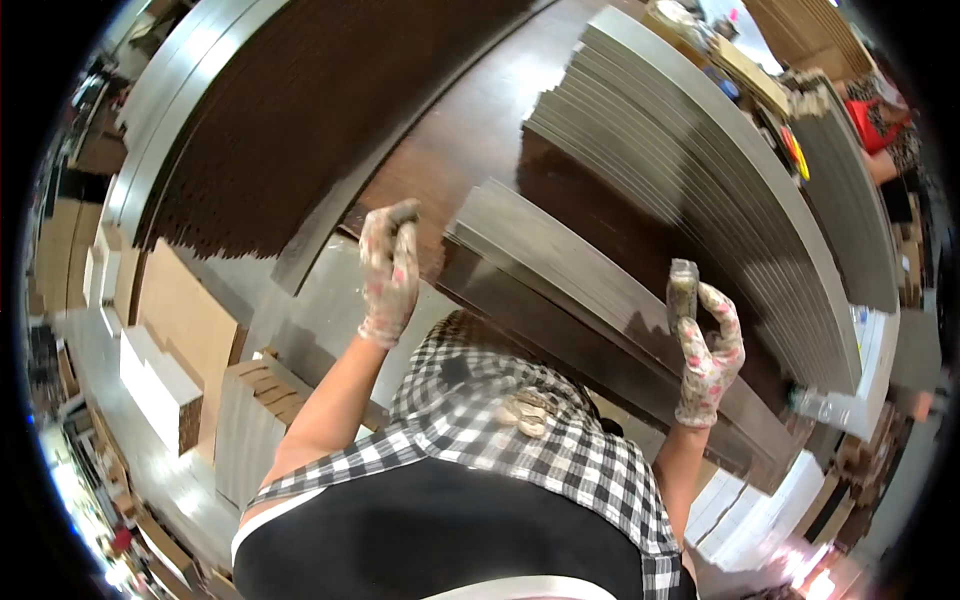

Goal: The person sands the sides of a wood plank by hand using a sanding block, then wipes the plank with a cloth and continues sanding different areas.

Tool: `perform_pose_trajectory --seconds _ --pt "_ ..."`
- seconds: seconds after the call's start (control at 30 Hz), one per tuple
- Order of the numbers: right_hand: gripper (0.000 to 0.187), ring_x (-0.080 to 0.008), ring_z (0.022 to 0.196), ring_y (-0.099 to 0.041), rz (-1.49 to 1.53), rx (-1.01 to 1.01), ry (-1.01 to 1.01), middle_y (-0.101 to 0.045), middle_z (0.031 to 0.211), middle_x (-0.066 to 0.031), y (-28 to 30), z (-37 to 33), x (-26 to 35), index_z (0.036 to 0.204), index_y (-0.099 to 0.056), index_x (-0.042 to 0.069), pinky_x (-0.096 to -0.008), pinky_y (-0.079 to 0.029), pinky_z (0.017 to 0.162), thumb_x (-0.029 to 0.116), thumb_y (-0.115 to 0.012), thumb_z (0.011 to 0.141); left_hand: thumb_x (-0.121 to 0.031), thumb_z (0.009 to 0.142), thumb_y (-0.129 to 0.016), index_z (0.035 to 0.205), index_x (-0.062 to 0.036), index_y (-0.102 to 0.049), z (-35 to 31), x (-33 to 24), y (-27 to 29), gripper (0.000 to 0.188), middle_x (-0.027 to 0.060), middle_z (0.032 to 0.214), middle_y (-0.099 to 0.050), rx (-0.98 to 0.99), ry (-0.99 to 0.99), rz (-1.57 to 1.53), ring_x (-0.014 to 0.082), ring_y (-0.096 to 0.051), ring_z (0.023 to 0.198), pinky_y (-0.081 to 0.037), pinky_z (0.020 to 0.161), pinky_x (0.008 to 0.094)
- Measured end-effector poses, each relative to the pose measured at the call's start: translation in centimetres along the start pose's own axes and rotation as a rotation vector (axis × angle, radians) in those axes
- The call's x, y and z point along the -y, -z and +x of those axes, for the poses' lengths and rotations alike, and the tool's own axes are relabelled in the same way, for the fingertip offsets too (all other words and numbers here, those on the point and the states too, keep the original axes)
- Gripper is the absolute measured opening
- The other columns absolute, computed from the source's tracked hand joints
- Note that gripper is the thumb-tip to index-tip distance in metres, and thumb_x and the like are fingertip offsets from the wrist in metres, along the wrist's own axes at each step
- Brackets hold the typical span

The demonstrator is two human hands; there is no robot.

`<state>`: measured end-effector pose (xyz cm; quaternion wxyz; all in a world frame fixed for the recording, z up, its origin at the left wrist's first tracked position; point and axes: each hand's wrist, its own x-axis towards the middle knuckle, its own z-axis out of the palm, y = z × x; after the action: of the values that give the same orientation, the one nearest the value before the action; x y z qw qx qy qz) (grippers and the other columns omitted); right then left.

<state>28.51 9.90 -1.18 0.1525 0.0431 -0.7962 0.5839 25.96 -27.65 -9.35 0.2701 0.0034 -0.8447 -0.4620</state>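
My left hand (389, 275), in a white floral glove, is raised near the left end of the grey-brown boards (560, 250). Its fingers are closed, with a small grey piece (404, 212) at their tips; I cannot tell whether this is a held thing or a soiled glove tip. Over the right part of the same boards, my right hand (712, 360), gloved alike, pinches a small clear bottle (683, 290) with yellowish contents between thumb and fingers. The bottle stands upright in the grip, clear of the boards.
A fanned stack of grey boards (690, 150) lies at the far right on a brown tabletop (440, 150). Another tall stack of dark brown boards (320, 90) stands at the far left. Cartons (185, 330) sit at left, a plastic bottle (822, 405) at right. Another person's arm (880, 168) shows far right.
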Motion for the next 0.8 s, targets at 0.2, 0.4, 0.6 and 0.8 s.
perform_pose_trajectory --seconds 0.2,0.4,0.6,0.8 --pt "0.038 -0.0232 0.114 -0.063 -0.068 0.027 0.087 -0.067 0.120 -0.0116 0.0 0.5 0.1 0.115 -0.067 0.001 -0.0362 -0.049 0.100 -0.003 -0.078 0.078 -0.003 0.074 -0.073 0.107 -0.0097 -0.072 0.3 -6.9 -2.1 0.034 0.0079 0.104 -0.072 0.433 -0.640 -0.126 0.0286 -0.068 0.102 -0.054 0.086 0.0428" --pt "0.036 -0.0265 0.106 -0.067 -0.314 0.229 0.117 -0.070 0.112 -0.0131 0.5 3.2 0.4 0.107 -0.070 0.002 -0.0362 -0.053 0.093 -0.001 -0.080 0.073 -0.008 0.072 -0.076 0.112 -0.0096 -0.070 -0.8 -7.3 -5.8 0.041 0.0102 0.116 -0.069 0.436 -0.661 -0.074 0.0333 -0.065 0.110 -0.054 0.092 0.0471" --pt "0.033 -0.0307 0.100 -0.066 -0.388 0.524 0.212 -0.071 0.106 -0.0129 -5.8 7.6 -0.2 0.105 -0.072 0.005 -0.0399 -0.053 0.089 0.014 -0.080 0.073 -0.007 0.072 -0.075 0.104 -0.0100 -0.073 -1.0 -6.3 -6.3 0.033 0.0074 0.110 -0.071 0.417 -0.592 -0.127 0.0287 -0.068 0.105 -0.056 0.089 0.0451" --pt "0.030 -0.0330 0.103 -0.066 -0.356 0.640 0.373 -0.070 0.106 -0.0135 -18.7 13.8 0.4 0.104 -0.072 0.006 -0.0412 -0.052 0.092 0.020 -0.077 0.078 -0.009 0.074 -0.073 0.100 -0.0109 -0.074 -1.7 -5.7 -7.7 0.026 0.0041 0.106 -0.071 0.390 -0.602 -0.197 0.0254 -0.068 0.100 -0.056 0.085 0.0420"
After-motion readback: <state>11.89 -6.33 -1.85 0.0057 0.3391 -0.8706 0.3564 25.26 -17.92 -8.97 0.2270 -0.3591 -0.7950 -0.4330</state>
